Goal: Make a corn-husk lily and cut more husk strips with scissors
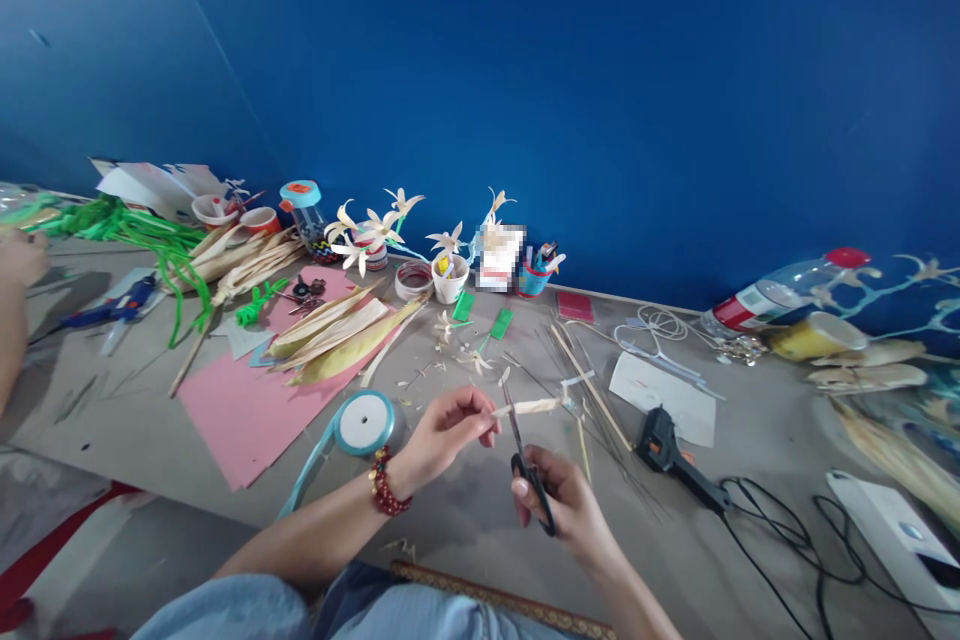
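Note:
My left hand (454,435), with a red beaded bracelet at the wrist, pinches the left end of a narrow pale husk strip (538,406). In my right hand (559,500) are black-handled scissors (531,478), their blades pointing up and crossing the strip just right of my left fingertips. The right end of the strip reaches a small light-blue piece on the table. To the left of my left hand lies a spool of light-blue ribbon (364,422), its loose end trailing toward the table's front edge.
Pink paper (232,410) with dried husks (337,330) lies left. A black glue gun (679,460) with a coiled cable sits right. Cups and husk flowers (381,228) stand along the blue wall. Another person's hand (22,260) is at the far left, near a blue glue gun (112,308).

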Motion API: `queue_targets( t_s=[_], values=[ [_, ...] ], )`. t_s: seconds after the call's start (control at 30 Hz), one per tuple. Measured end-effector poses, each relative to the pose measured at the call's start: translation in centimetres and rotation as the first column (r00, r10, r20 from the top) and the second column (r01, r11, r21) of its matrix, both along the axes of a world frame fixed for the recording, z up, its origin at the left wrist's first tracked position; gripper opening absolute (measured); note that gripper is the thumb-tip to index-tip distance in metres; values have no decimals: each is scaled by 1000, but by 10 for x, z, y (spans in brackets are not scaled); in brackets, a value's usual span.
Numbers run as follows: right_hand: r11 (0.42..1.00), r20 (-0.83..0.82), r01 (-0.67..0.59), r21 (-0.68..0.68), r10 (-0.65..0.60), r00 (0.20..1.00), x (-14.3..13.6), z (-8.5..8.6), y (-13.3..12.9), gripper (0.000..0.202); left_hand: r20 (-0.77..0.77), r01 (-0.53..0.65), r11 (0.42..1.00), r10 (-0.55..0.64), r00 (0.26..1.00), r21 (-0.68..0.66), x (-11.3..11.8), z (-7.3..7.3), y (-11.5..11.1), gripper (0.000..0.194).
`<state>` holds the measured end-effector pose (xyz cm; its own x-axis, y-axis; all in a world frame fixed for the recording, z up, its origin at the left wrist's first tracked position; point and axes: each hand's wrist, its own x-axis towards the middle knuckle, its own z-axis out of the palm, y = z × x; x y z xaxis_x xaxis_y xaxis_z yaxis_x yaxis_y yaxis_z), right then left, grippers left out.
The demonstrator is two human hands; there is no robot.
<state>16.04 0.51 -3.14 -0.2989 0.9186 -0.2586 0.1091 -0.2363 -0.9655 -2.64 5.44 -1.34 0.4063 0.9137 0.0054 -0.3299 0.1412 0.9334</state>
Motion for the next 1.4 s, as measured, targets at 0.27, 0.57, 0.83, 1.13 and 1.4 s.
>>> queue_targets(
  t_s=[0.27, 0.57, 0.83, 1.13, 1.4],
  values=[
    [999, -18, 14, -38, -14, 1000, -4, 1, -4, 56, -23, -169, 983, 171, 985, 78, -3, 0, 2, 23],
    [997, 6, 43, -58, -43, 999, -4, -1, -8, 56, -36, -178, 981, 182, 983, 80, -4, -1, 2, 25],
    [998, 11, -14, -53, 15, 1000, 1, -5, -8, 57, -76, -138, 983, 148, 986, 121, -7, -2, 3, 24],
    [998, -12, 0, -61, -1, 1000, 2, -3, -8, 56, -73, -125, 985, 134, 988, 122, -7, -1, 4, 25],
    [997, -38, 13, -76, -16, 999, 3, -8, -8, 53, -63, -127, 986, 134, 989, 111, -8, -2, 6, 24]
  ],
)
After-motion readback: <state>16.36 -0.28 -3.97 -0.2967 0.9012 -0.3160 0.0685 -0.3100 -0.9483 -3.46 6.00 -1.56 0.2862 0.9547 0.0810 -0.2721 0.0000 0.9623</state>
